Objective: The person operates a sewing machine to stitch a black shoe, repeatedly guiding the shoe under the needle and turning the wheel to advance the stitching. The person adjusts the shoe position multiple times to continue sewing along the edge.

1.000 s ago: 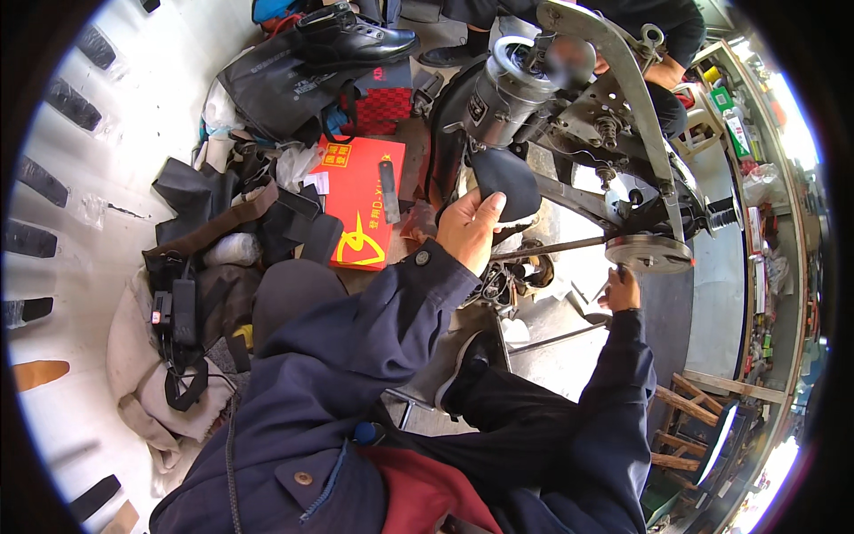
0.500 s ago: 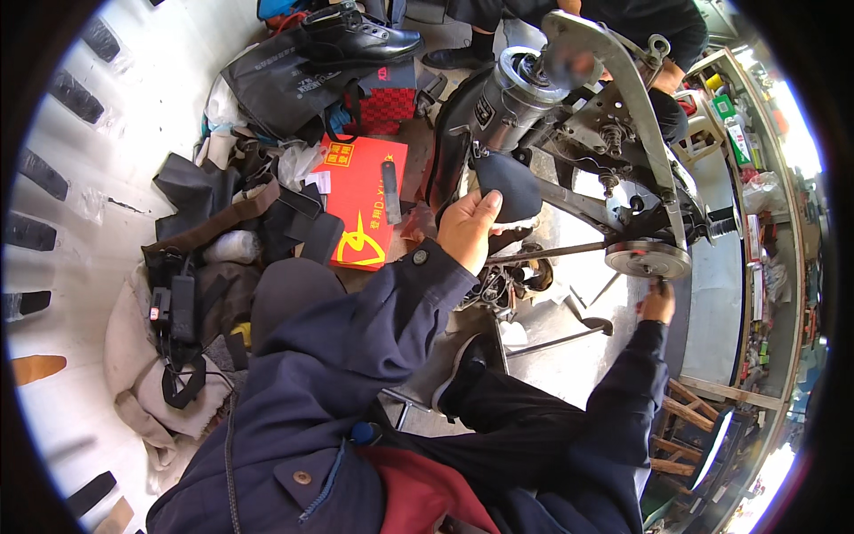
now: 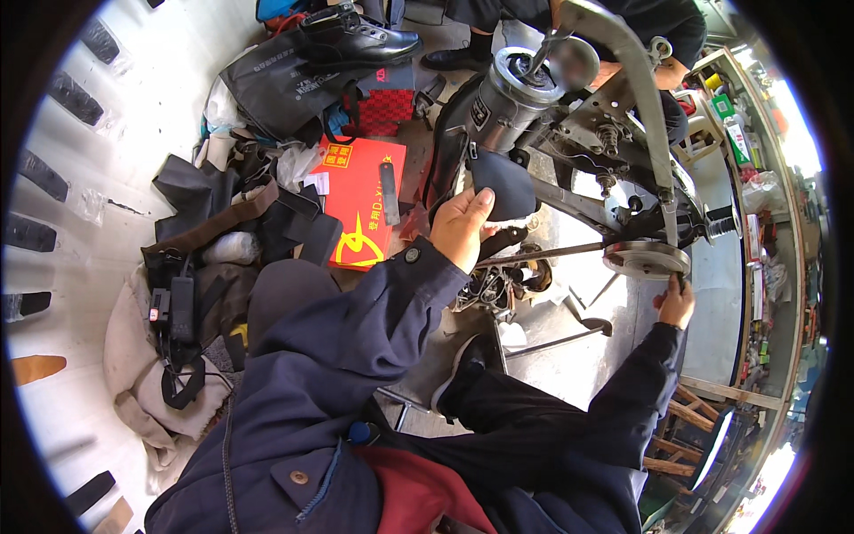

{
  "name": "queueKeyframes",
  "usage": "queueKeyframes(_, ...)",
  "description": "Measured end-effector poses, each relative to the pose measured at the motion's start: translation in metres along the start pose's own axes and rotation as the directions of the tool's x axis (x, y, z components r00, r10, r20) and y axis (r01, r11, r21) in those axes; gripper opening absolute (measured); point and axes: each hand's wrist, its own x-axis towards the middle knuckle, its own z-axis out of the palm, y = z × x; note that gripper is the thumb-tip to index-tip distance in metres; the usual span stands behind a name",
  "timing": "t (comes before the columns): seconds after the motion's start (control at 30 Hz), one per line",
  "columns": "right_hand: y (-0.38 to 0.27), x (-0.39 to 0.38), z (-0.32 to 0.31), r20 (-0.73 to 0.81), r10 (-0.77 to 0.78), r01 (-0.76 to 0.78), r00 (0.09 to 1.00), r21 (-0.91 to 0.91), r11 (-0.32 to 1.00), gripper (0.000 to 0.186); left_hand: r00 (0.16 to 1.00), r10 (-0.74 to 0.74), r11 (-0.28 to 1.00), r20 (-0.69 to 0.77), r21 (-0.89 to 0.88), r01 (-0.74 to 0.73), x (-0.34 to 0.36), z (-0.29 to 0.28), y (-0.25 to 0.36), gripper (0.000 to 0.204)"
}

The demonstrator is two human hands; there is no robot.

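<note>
My left hand [image 3: 461,227] pinches the edge of a dark, rounded, flap-like piece [image 3: 505,185] with the thumb on top. That piece lies against the metal cylinder [image 3: 509,111] of a hand-cranked sewing machine [image 3: 660,133]; whether it joins the black curved item beside the cylinder I cannot tell. On the right, my right hand [image 3: 676,304] is closed around the small crank handle at the rim of the machine's handwheel [image 3: 648,259]. The handle is mostly hidden by my fingers.
A red box [image 3: 366,200] with a flat grey metal tool [image 3: 389,191] on it lies left of the machine. Beyond are a black shoe [image 3: 356,37] and dark bags. Scraps [image 3: 213,200] pile up at left. Another person sits opposite; shelves [image 3: 783,231] line the right.
My right hand and the crank handle have swung to the right along the handwheel's rim. The machine's upper lever has shifted. My left hand and the dark piece have moved slightly left.
</note>
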Motion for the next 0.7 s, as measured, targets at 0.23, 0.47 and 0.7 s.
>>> queueKeyframes(0.23, 0.020, -0.057, 0.083, 0.485, 0.219, -0.159, 0.847, -0.163, 0.974, 0.027, 0.999, -0.046, 0.999, 0.006, -0.006, 0.046, 0.002, -0.005, 0.000, 0.027)
queueKeyframes(0.47, -0.051, -0.034, 0.011, 0.236, -0.131, 0.073, 0.963, 0.237, 0.969, 0.020, 1.000, 0.013, 0.988, 0.003, 0.156, -0.013, 0.002, -0.006, 0.000, 0.028)
queueKeyframes(0.7, 0.049, -0.011, 0.038, 0.039, 0.204, -0.197, 0.978, -0.136, 0.971, 0.019, 0.998, 0.029, 0.967, -0.056, 0.254, -0.014, 0.001, 0.000, 0.010, 0.024)
